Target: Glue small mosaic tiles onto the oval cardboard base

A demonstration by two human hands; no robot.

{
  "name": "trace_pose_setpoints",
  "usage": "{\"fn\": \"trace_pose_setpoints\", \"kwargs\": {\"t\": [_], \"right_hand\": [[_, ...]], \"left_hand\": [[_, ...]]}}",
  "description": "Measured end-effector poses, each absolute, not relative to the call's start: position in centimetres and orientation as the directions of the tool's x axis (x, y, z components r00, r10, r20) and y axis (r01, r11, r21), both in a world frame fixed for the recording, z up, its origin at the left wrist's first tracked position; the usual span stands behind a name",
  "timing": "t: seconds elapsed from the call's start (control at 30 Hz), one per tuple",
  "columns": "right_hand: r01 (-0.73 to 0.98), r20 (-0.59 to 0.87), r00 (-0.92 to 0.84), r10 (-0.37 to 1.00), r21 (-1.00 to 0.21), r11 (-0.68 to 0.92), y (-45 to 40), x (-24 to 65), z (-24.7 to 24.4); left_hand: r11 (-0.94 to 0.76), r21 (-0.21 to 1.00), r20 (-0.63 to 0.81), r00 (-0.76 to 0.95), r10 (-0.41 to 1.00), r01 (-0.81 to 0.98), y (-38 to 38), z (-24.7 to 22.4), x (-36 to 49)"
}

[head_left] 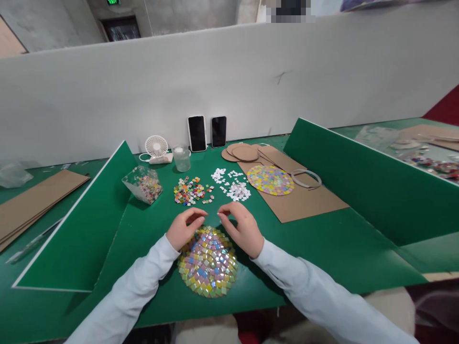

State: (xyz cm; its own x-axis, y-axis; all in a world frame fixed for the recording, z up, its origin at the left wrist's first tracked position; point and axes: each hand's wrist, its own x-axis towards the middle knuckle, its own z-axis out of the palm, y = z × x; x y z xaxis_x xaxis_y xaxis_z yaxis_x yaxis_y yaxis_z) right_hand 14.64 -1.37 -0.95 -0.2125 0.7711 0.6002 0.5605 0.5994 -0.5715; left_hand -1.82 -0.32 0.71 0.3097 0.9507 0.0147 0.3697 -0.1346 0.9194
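Note:
A round mosaic (208, 267) of shiny yellow, pink and blue tiles lies near the table's front edge. Over its upper left rim is my left hand (184, 227), thumb and forefinger brought together; whether a tile sits between them I cannot make out. Facing it, my right hand (245, 229) is above the mosaic's upper right, pinching something tiny and pale at the fingertips. Just beyond my hands are a pile of mixed coloured tiles (188, 191) and a heap of small white pieces (238, 191).
A second round mosaic (270, 180) rests on a cardboard sheet (297, 208), beside a white ring (306, 185). Farther back stand cardboard discs (245, 152), two phones (197, 134), a cup (182, 160), a small fan (157, 147) and a tile bag (145, 186). Green panels (358, 191) flank the workspace.

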Motion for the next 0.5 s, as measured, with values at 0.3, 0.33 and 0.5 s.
{"fn": "trace_pose_setpoints", "kwargs": {"t": [0.3,0.33,0.5], "right_hand": [[0.577,0.577,-0.248,0.778,-0.557,0.598,-1.3,14.7,-1.0],[0.577,0.577,-0.250,0.778,-0.556,0.598,-1.3,14.7,-1.0],[0.582,0.566,-0.260,0.782,-0.555,0.595,-1.3,14.7,-1.0]], "left_hand": [[-0.636,0.416,0.028,0.690,0.723,0.650,-0.1,-0.8,-3.0],[-0.646,0.384,0.025,0.691,0.722,0.660,-0.1,-1.1,-3.1],[-0.675,0.326,0.052,0.700,0.712,0.662,0.1,-2.2,-3.5]]}}
